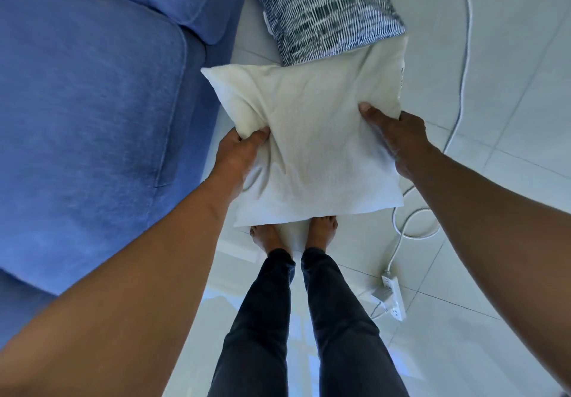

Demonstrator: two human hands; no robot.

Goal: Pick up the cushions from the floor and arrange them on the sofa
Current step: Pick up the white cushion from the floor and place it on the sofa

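Both hands hold the white cushion (312,146) above the tiled floor (509,57), just over the bare feet (293,236). The left hand (238,155) is closed on its left edge, the right hand (395,131) on its right edge, thumbs pressed into the cloth. A patterned cushion (324,10) lies on the floor behind it. The blue sofa (92,103) is at the left, a white cable (463,57) and power strip (392,298) at the right.

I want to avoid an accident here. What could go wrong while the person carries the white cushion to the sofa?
1. The white cable loops on the floor beside the feet, with the power strip close by: a step to that side might catch it.
2. The white cushion, held by the left hand and right hand, hides the floor ahead, where the patterned cushion lies.
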